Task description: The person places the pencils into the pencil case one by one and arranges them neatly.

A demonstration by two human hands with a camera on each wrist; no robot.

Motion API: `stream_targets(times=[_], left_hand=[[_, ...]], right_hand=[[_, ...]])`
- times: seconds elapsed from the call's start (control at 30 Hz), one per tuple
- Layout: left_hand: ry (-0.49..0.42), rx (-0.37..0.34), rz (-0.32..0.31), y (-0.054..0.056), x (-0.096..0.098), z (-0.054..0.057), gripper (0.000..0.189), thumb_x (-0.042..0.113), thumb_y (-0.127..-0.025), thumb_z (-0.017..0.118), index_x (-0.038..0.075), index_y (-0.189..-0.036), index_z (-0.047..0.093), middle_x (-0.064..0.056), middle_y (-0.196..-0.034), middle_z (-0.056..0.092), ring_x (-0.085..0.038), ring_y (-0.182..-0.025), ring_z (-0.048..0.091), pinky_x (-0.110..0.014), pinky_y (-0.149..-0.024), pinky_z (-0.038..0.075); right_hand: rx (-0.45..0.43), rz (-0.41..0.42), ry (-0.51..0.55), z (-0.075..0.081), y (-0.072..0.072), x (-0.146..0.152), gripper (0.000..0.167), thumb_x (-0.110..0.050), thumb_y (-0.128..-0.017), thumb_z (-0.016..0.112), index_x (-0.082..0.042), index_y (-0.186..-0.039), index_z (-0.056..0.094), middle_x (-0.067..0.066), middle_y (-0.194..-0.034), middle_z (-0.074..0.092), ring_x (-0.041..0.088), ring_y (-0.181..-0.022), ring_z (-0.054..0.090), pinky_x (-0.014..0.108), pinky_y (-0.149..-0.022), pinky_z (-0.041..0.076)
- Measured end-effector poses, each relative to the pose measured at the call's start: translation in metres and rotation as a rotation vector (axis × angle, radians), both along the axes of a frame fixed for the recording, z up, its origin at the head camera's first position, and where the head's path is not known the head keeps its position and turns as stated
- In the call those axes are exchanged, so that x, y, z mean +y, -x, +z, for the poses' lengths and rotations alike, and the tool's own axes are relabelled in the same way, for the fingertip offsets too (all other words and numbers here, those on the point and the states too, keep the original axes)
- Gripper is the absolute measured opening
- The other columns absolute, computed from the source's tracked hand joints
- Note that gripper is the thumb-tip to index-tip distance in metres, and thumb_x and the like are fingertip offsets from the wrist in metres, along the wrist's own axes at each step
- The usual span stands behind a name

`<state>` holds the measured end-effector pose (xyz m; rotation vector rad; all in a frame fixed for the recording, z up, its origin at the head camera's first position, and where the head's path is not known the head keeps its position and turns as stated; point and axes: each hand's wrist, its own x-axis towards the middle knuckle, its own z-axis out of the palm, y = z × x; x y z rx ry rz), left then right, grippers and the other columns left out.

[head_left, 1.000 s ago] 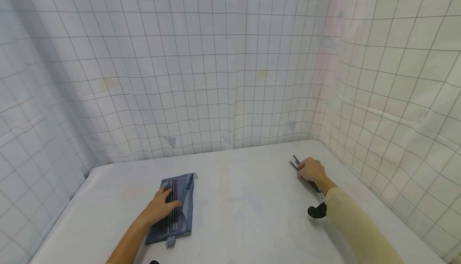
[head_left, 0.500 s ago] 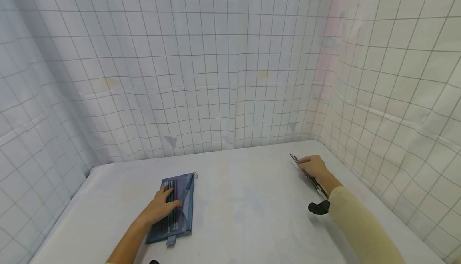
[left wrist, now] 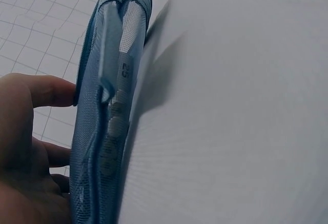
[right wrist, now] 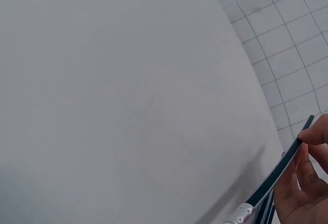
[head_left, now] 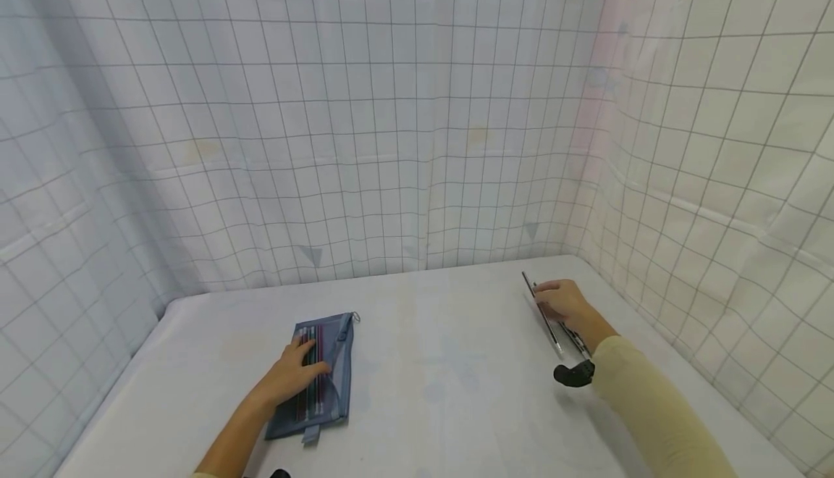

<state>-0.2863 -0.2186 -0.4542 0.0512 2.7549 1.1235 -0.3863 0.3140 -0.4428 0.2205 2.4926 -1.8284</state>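
Note:
My left hand (head_left: 293,373) rests on a blue mesh pencil case (head_left: 335,391), fingers spread across its top. Several slim pencils (head_left: 319,366) show through the mesh. From the left wrist, the case (left wrist: 89,147) is seen along its edge, my fingertips touching its side. At the far right, my right hand (head_left: 565,303) pinches a dark, slim pencil (head_left: 547,326) between thumb and fingertips. The right wrist view shows that pencil (right wrist: 277,175) slanting, its silvery end (right wrist: 240,215) toward the camera. More dark pencils (head_left: 576,340) lie under the hand, partly hidden by it.
Both hands are over a white-covered table (head_left: 430,391). White grid-patterned curtains (head_left: 391,137) rise behind it and along both sides. A black wrist device (head_left: 575,374) sits by the right sleeve, and another dark piece (head_left: 280,474) shows at the bottom edge.
My right hand has risen slightly, and one pencil has swung apart from the others, its silvery end shifting left. The left hand and the pencil case have stayed in place.

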Motion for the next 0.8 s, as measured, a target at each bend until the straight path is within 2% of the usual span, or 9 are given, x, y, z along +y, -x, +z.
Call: stream_targets(times=[0.13,0.37,0.8], left_hand=[[-0.006,0.001,0.003,-0.001,0.0,0.0,0.088,0.038,-0.094,0.065,-0.013,-0.156,0.027,-0.041,-0.162,0.002,-0.065,-0.145,0.004,-0.078,-0.111,0.012],[-0.006,0.012,0.0,-0.002,0.0,-0.001,0.087,0.037,-0.094,0.065,-0.014,-0.155,0.028,-0.042,-0.162,0.003,-0.065,-0.144,0.006,-0.078,-0.11,0.015],[0.007,0.035,-0.004,-0.003,0.001,0.001,0.085,0.035,-0.094,0.065,-0.016,-0.153,0.03,-0.045,-0.159,0.006,-0.067,-0.143,0.009,-0.079,-0.109,0.017]], right_hand=[[-0.014,-0.008,0.052,0.001,0.002,-0.012,0.039,-0.001,-0.095,0.065,0.012,-0.132,0.061,0.023,-0.133,0.06,0.016,-0.089,0.062,0.027,-0.073,0.056],[-0.045,-0.004,0.06,0.003,0.001,-0.031,0.038,-0.001,-0.093,0.067,0.01,-0.129,0.063,0.018,-0.117,0.065,0.021,-0.09,0.064,0.03,-0.075,0.058],[-0.076,0.011,0.12,0.001,0.0,-0.054,0.036,0.0,-0.093,0.067,0.009,-0.128,0.064,0.016,-0.113,0.065,0.018,-0.084,0.064,0.028,-0.071,0.057]])
